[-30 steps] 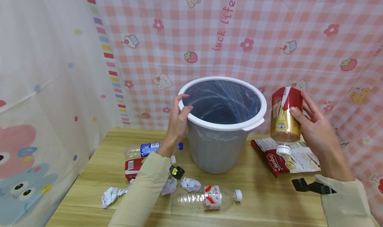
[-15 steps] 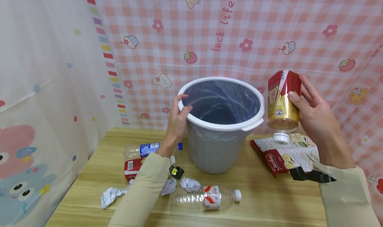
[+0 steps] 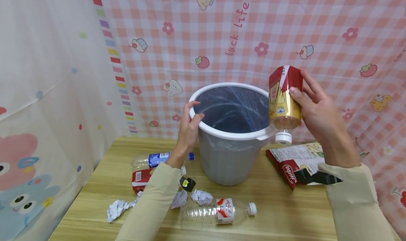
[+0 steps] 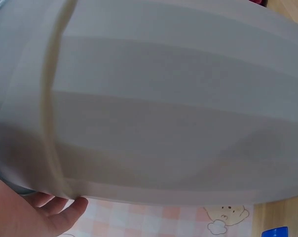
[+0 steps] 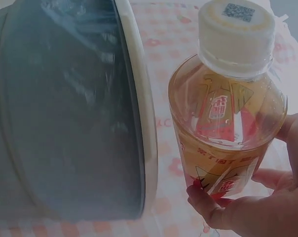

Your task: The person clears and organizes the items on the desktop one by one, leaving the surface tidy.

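My left hand [image 3: 189, 126] grips the white rim of a grey trash bin [image 3: 226, 160] on its left side, thumb over the edge. A clear liner bag covers the bin's inside. In my right hand [image 3: 321, 112] is a plastic drink bottle [image 3: 284, 96] with a red and gold label, held upside down, its white cap pointing down. The bottle overlaps the bin's right rim in the head view; the right wrist view shows it beside the bin [image 5: 70, 123], outside the opening. Against the bin's wall [image 4: 164, 98], the left wrist view shows the left hand's fingers [image 4: 70, 215].
Right of the bin lies a red and white snack bag [image 3: 298, 163]. A clear bottle [image 3: 219, 211] lies in front, near crumpled paper balls [image 3: 202, 197]. At left are a blue-labelled bottle [image 3: 157, 159], a red-labelled bottle [image 3: 141, 177] and crumpled paper [image 3: 117, 210].
My right hand has raised the upside-down bottle and carried it left, from above the snack bag to the bin's right rim. The left hand has stayed on the rim.
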`<act>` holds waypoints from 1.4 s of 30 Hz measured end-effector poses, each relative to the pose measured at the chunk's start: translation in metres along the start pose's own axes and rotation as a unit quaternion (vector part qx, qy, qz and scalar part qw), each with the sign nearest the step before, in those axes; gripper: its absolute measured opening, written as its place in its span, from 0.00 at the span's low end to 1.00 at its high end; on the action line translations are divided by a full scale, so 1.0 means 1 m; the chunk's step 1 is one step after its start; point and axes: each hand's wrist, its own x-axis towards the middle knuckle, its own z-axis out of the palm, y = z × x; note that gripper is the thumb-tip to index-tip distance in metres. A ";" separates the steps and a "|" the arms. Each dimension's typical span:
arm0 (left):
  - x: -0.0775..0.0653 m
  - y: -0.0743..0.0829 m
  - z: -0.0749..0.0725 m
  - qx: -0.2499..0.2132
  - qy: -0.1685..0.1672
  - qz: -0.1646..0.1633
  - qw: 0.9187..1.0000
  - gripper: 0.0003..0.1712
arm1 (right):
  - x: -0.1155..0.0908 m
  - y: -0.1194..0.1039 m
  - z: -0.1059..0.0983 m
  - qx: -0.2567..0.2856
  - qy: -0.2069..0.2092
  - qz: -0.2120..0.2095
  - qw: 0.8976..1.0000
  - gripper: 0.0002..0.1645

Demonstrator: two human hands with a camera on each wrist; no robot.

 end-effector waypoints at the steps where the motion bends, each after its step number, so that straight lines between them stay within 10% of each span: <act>1: 0.000 0.000 0.000 -0.002 -0.002 0.000 1.000 0.26 | 0.001 -0.001 0.003 0.001 -0.002 -0.003 1.000 0.43; 42: -0.002 0.000 0.003 0.007 0.010 -0.001 1.000 0.25 | 0.049 0.023 0.070 -0.171 -0.027 0.006 0.985 0.47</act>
